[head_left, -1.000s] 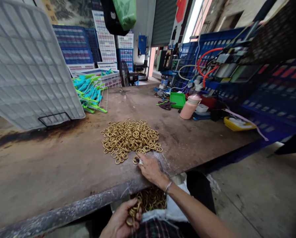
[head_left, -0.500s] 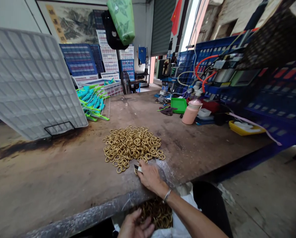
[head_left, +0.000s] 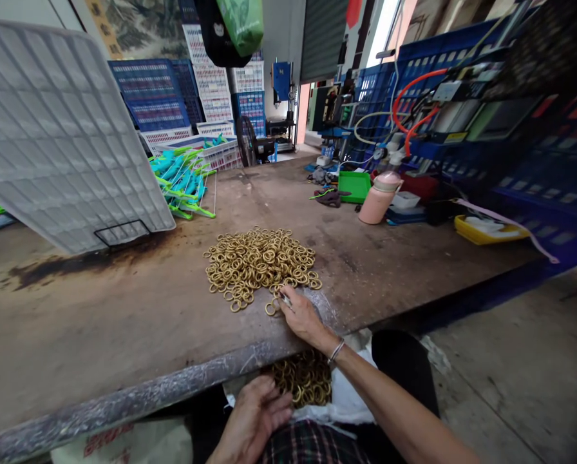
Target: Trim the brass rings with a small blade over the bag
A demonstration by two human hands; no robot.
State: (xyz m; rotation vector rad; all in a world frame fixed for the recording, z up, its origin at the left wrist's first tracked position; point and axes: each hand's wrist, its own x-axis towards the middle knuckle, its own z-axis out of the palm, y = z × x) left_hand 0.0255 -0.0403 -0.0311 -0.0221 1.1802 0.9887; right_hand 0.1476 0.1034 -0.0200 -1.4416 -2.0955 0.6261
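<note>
A pile of brass-coloured rings (head_left: 262, 258) lies on the brown table (head_left: 138, 335). At the pile's near edge, my right hand (head_left: 304, 317) is closed, thumb and fingers around a small white-and-dark piece (head_left: 287, 301) whose kind I cannot make out. One loose ring (head_left: 270, 309) lies right beside those fingertips. Below the table edge is a white sack (head_left: 349, 386) holding many more rings (head_left: 308, 380). My left hand (head_left: 259, 409) is at the sack's left side, palm turned up, fingers loosely apart, with nothing visible in it.
A pale ribbed plastic crate (head_left: 71, 135) stands tilted at left, beside turquoise and lime-green plastic parts (head_left: 185, 180). On the right are a pink bottle (head_left: 379, 200), a green tray (head_left: 355, 187), a yellow tray (head_left: 489, 230) and a machine with orange hoses (head_left: 416, 109).
The camera view has tilted downward. My right hand has shifted slightly right along the pile's edge, and a loose ring now shows beside its fingers. My left hand stays by the sack.
</note>
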